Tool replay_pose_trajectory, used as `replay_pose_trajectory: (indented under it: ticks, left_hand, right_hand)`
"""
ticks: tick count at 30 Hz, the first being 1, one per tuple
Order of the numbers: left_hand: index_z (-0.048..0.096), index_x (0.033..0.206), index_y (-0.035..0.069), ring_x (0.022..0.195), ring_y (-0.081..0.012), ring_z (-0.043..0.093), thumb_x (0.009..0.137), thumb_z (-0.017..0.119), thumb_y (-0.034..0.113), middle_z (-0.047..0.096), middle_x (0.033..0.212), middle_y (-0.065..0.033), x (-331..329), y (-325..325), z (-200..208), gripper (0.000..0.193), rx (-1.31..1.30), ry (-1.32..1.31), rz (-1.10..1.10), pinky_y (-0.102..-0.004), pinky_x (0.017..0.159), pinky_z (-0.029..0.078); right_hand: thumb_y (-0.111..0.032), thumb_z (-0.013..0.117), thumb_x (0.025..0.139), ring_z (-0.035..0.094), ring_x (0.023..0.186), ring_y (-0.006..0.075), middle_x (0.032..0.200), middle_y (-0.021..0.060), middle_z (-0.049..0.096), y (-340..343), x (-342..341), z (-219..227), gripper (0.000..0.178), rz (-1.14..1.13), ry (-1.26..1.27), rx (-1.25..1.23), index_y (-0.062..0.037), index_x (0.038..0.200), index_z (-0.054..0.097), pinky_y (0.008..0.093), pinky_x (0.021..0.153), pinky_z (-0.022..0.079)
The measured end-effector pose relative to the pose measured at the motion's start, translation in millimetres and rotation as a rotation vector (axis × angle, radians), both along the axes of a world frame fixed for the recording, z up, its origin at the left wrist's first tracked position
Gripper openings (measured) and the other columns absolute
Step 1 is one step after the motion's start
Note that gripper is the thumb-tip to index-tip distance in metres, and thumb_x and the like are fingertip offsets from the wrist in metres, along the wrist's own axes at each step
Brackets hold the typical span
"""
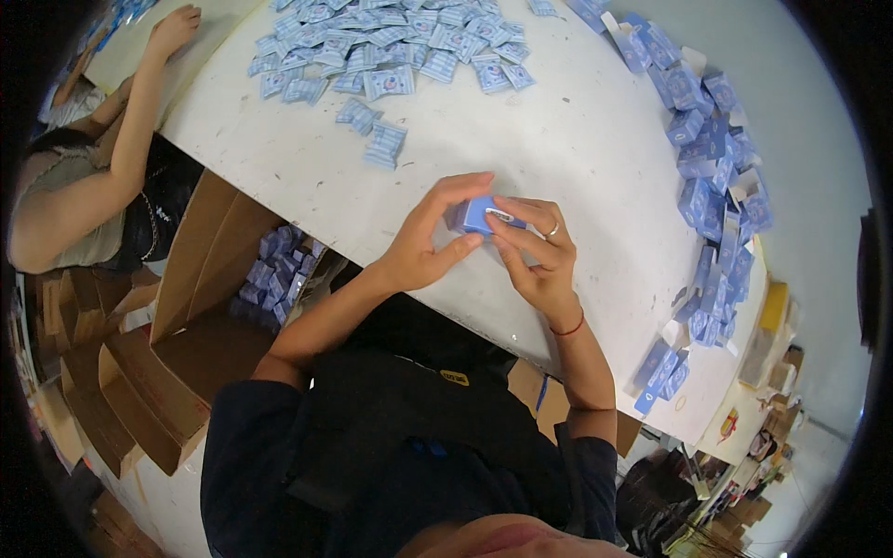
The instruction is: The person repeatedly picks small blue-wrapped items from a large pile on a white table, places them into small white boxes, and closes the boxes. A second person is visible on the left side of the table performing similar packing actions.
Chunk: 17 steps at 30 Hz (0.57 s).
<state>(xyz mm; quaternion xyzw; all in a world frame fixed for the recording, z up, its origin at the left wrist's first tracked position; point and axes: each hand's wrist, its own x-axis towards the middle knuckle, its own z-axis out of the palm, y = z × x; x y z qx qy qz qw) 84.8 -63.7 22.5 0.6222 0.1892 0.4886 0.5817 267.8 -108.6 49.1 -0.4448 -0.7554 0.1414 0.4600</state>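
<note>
Between both hands, just over the near part of the white table, is a small blue carton (475, 216). My left hand (430, 228) grips its left end, with the thumb below and the fingers along the far side. My right hand (541, 251), with a ring on one finger, closes on the right end, fingertips on the top face. Whether the carton's flaps are closed is hidden by my fingers. Beyond my left hand lie a few loose light-blue sachets (385, 145), apart from the large sachet pile (391, 42) at the far side.
Many blue cartons (712, 186), some with open white flaps, line the table's right side. Left of me a cardboard box (219, 246) holds several blue cartons (276, 274). Another person's arm (139, 130) rests at a neighbouring table at the upper left.
</note>
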Motion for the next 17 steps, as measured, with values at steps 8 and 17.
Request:
replay_pose_trajectory:
  ticks: [8,17]
  left_hand:
    - [0.058,0.116,0.006,0.117,-0.0278,0.057,0.075,0.078,0.001,0.058,0.128,-0.0164,-4,15,-5,0.046,0.304,0.213,0.064,-0.0371,0.097,0.046]
    - [0.057,0.125,0.008,0.122,-0.0253,0.056,0.076,0.077,0.002,0.057,0.133,-0.0115,-5,11,-4,0.053,0.261,0.239,0.079,-0.0335,0.099,0.046]
  right_hand:
    - [0.000,0.075,0.075,0.063,0.093,0.0235,0.109,0.0063,0.069,-1,-3,4,0.027,-0.106,-0.064,0.075,-0.0046,0.101,0.072,0.0314,0.079,0.053]
    - [-0.007,0.074,0.076,0.063,0.090,0.0211,0.108,0.0043,0.070,-5,-6,7,0.026,-0.151,-0.180,0.128,-0.0104,0.102,0.073,0.0298,0.078,0.047]
